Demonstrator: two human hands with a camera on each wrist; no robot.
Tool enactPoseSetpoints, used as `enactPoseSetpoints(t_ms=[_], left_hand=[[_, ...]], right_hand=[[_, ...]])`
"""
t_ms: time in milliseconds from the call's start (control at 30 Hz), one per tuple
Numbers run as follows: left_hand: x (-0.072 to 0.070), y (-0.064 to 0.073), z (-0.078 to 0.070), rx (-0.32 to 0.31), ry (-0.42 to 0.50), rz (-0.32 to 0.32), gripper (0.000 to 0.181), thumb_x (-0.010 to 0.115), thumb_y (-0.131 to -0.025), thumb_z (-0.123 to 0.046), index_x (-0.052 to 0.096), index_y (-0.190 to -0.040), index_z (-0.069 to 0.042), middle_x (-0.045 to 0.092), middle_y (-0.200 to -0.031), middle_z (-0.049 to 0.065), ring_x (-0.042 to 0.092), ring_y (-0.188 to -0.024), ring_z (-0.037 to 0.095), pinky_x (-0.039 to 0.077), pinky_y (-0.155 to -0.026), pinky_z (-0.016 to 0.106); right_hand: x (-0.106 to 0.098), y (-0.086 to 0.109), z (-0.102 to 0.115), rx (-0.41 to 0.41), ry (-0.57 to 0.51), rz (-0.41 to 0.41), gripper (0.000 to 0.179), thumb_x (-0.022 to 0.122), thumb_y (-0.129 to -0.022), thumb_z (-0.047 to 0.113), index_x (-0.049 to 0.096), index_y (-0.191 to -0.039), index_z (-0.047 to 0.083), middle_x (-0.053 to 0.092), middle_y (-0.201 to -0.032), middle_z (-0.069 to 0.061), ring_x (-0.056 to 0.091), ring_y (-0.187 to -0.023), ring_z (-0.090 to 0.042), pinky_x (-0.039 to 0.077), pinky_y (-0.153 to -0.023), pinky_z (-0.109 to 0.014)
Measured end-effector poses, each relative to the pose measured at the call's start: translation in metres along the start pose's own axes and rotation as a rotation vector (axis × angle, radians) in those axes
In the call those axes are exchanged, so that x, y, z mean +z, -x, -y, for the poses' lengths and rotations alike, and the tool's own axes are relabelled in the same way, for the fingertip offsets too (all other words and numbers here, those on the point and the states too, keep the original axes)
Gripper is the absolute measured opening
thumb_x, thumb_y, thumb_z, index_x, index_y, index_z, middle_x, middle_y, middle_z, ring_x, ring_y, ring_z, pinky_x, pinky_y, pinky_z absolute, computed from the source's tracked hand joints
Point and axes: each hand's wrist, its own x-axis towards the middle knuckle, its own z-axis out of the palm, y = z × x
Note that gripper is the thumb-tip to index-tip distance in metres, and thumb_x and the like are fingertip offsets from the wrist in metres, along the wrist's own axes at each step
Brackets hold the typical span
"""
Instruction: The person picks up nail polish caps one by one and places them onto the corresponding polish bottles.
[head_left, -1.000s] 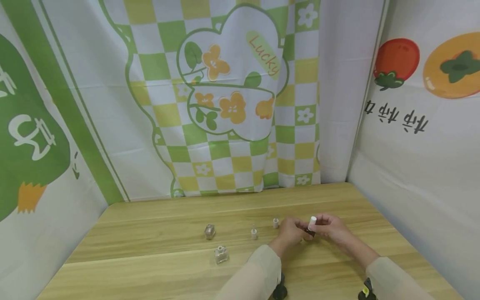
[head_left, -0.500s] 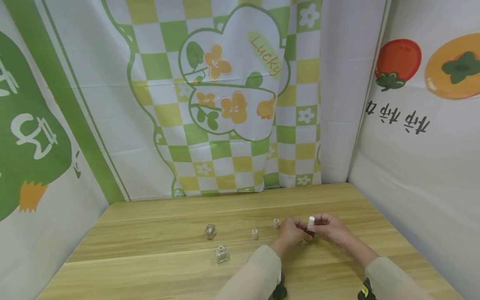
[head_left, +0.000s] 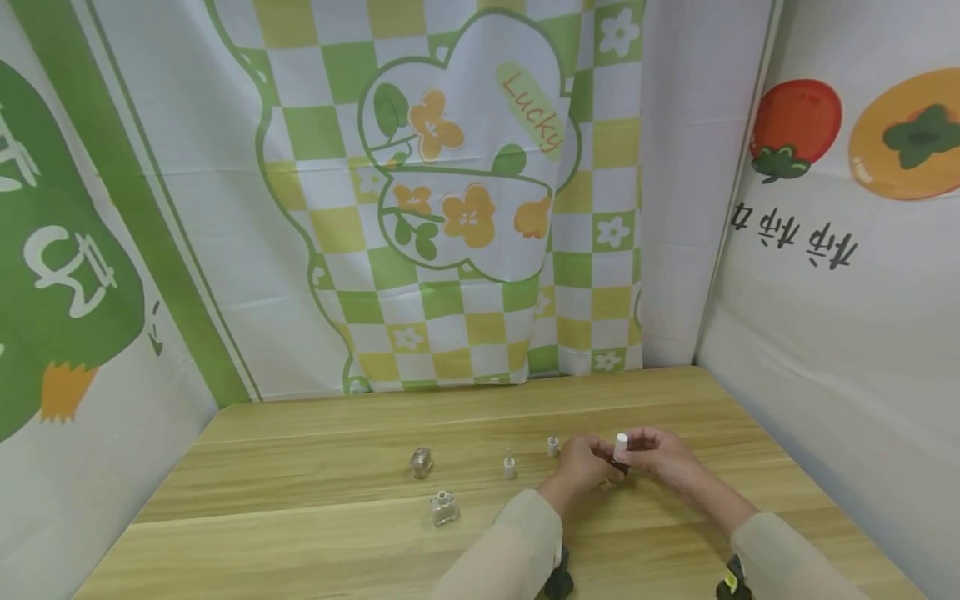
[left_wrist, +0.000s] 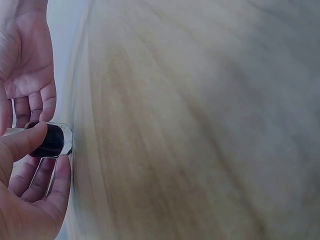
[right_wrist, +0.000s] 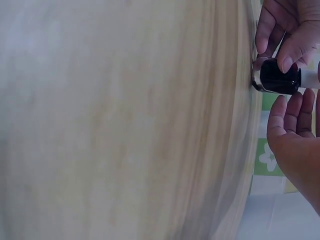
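Observation:
A nail polish bottle (right_wrist: 274, 79) with dark polish stands close on the wooden table, between the two hands. My left hand (head_left: 581, 462) grips its glass body, thumb (left_wrist: 30, 142) across the front and fingers behind. Above the bottle's neck, the white cap (head_left: 621, 446) is pinched between the thumb and fingers of my right hand (head_left: 662, 454). The cap points upward and looks nearly upright in the head view. In the right wrist view, the right hand's lower fingers (right_wrist: 280, 117) spread beside the bottle, and the cap is partly cut off by the frame edge.
Left on the table (head_left: 300, 467) stand two clear glass bottles, one nearer (head_left: 444, 508) and one farther (head_left: 421, 462). Two white caps, one with its brush up (head_left: 510, 467), the other (head_left: 552, 447) beside the left hand, stand closer. Printed curtains (head_left: 465, 333) enclose the table.
The white cap has shifted very slightly left and turned a little more upright in the right hand's pinch. Both hands keep almost the same place; the other bottles and caps stay put.

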Motion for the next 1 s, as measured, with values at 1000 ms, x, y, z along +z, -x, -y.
enactPoseSetpoints(t_ms=[1000], left_hand=[[-0.023, 0.012, -0.021, 0.019, 0.010, -0.014, 0.029, 0.083, -0.070, 0.003, 0.070, -0.096, -0.002, 0.067, -0.090, 0.000, 0.063, -0.080, 0.012, 0.054, -0.069, 0.026]], right_hand=[[-0.020, 0.015, 0.035, -0.128, 0.029, -0.010, 0.032, 0.071, -0.089, 0.012, 0.057, -0.114, -0.003, 0.061, -0.105, -0.005, 0.060, -0.094, -0.009, 0.052, -0.084, -0.031]])
